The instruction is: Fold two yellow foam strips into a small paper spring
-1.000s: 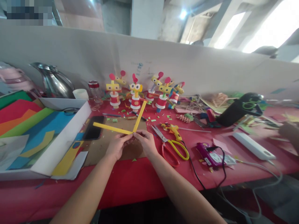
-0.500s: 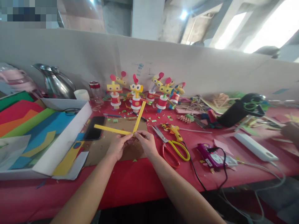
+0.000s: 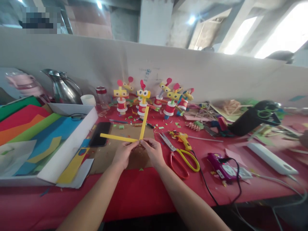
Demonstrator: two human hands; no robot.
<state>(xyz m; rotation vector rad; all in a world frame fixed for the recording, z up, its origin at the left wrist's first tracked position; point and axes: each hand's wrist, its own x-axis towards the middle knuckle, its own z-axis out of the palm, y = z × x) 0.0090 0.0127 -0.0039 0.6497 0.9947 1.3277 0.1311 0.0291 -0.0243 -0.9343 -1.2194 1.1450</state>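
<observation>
Two yellow paper strips meet at an angle between my fingertips. One strip (image 3: 117, 138) points left, and the other strip (image 3: 144, 123) stands up and away from me. My left hand (image 3: 124, 154) pinches them near the joint. From the other side my right hand (image 3: 153, 150) pinches the same corner, fingertips touching those of the left. Whether the strips are glued or folded there is hidden by my fingers. Below both hands lies a brown cardboard sheet (image 3: 101, 163). Scissors (image 3: 179, 154) with red and yellow handles rest right of my right hand, next to a yellow glue gun (image 3: 184, 141).
Several paper-cup figures (image 3: 143, 107) stand at the back. On the left are a white box (image 3: 64, 150) of coloured paper, a phone (image 3: 100, 134) and a steel jug (image 3: 64, 88). A purple power socket (image 3: 221, 166), white power strip (image 3: 271, 157) and black holder (image 3: 245, 120) lie right, with cables.
The view has shifted, so the scene sits slightly lower and further right. My hands keep their pinch on the strips; the upright strip now stands a little straighter.
</observation>
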